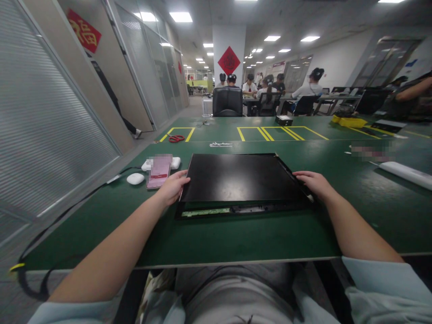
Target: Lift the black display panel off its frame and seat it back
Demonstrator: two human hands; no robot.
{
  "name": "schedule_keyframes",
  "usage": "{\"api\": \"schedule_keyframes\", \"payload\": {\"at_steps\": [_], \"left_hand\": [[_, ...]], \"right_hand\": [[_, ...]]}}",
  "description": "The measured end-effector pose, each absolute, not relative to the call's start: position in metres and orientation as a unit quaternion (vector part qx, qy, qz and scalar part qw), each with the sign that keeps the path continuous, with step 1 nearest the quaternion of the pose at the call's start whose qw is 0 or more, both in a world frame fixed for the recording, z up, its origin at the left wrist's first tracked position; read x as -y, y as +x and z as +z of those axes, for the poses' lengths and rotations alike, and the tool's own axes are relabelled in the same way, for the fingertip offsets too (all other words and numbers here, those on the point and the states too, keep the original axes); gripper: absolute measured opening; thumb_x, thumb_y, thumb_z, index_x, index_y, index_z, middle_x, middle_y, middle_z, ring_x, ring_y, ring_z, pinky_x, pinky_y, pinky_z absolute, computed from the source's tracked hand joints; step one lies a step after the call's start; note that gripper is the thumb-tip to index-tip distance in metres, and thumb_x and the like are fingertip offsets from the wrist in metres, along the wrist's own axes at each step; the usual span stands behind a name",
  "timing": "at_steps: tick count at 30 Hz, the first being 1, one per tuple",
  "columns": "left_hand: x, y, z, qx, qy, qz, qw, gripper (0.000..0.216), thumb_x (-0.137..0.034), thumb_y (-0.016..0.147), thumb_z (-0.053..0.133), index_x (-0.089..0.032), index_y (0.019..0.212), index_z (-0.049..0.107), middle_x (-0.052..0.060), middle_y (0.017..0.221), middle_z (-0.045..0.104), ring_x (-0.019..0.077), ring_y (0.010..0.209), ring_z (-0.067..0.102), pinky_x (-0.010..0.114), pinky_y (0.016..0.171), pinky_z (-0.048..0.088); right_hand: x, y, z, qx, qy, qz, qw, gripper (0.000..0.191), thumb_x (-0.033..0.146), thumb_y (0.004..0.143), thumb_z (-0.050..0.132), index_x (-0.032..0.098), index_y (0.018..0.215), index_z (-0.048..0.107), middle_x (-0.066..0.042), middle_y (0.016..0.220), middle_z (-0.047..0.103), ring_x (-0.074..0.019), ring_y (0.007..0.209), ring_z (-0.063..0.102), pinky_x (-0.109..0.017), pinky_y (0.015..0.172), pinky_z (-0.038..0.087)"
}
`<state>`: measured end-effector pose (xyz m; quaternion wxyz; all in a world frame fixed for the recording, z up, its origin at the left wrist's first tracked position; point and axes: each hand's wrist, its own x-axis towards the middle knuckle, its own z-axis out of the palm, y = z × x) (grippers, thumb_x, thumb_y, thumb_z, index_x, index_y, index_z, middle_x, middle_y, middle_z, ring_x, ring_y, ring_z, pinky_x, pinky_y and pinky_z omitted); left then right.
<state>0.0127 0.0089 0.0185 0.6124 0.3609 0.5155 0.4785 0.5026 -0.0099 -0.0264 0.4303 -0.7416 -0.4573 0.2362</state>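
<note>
I am gripping the black display panel (239,177) with my left hand (173,186), fingers curled; my right hand (313,183) is lying flat on it.

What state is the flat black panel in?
Opened: the flat black panel gapes at its near edge, exposing a green circuit strip; left hand and right hand hold its sides.

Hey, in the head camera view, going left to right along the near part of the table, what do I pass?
First the white earbud case → pink phone → left hand → black panel → right hand → long white object at the far right.
</note>
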Motion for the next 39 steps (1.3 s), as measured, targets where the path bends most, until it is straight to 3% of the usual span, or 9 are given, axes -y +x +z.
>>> {"api": "schedule_keyframes", "payload": {"at_steps": [9,14,20,27,34,39], "left_hand": [[-0.006,0.014,0.021,-0.517,0.367,0.482,0.605,0.053,0.008,0.082,0.057,-0.011,0.131,0.063,0.008,0.09,0.081,0.0162,0.065,0.076,0.023,0.061,0.061],[-0.004,0.016,0.024,-0.52,0.364,0.475,0.61,0.053,0.007,0.082,0.057,-0.011,0.131,0.064,0.009,0.093,0.081,0.017,0.065,0.076,0.022,0.057,0.06],[-0.007,0.013,0.022,-0.501,0.349,0.482,0.628,0.057,0.008,0.08,0.058,-0.012,0.132,0.064,0.01,0.096,0.081,0.0191,0.071,0.078,0.025,0.061,0.062],[-0.011,0.008,0.019,-0.473,0.34,0.477,0.658,0.058,0.011,0.079,0.056,-0.011,0.132,0.064,0.01,0.095,0.082,0.0179,0.07,0.078,0.023,0.062,0.062],[-0.004,0.016,0.027,-0.495,0.341,0.478,0.64,0.052,0.012,0.084,0.049,-0.008,0.129,0.063,0.008,0.086,0.08,0.0143,0.057,0.073,0.022,0.059,0.061],[-0.004,0.013,0.025,-0.5,0.357,0.465,0.638,0.055,0.01,0.081,0.055,-0.008,0.132,0.062,0.01,0.089,0.08,0.016,0.057,0.073,0.025,0.06,0.062]], "right_hand": [[0.009,0.507,-0.028,0.548,-0.743,0.211,0.322,0.035,0.031,0.075,0.068,0.022,0.105,0.083,-0.009,0.109,0.08,-0.0307,0.107,0.072,-0.045,0.103,0.052],[0.004,0.513,-0.035,0.584,-0.737,0.172,0.294,0.035,0.035,0.074,0.07,0.024,0.104,0.083,-0.008,0.118,0.078,-0.0324,0.115,0.07,-0.047,0.108,0.049],[-0.001,0.517,-0.042,0.59,-0.734,0.152,0.299,0.03,0.035,0.074,0.071,0.026,0.099,0.083,-0.006,0.119,0.077,-0.0313,0.116,0.069,-0.049,0.111,0.047],[0.001,0.514,-0.041,0.574,-0.734,0.16,0.328,0.023,0.029,0.072,0.074,0.027,0.093,0.083,-0.006,0.1,0.08,-0.0289,0.101,0.073,-0.044,0.098,0.057],[0.002,0.511,-0.036,0.576,-0.741,0.155,0.308,0.02,0.029,0.072,0.074,0.025,0.09,0.082,-0.007,0.11,0.078,-0.0314,0.11,0.07,-0.05,0.109,0.049],[0.002,0.511,-0.039,0.578,-0.739,0.147,0.313,0.022,0.03,0.072,0.073,0.025,0.091,0.082,-0.007,0.11,0.078,-0.03,0.109,0.071,-0.049,0.108,0.049]]}}
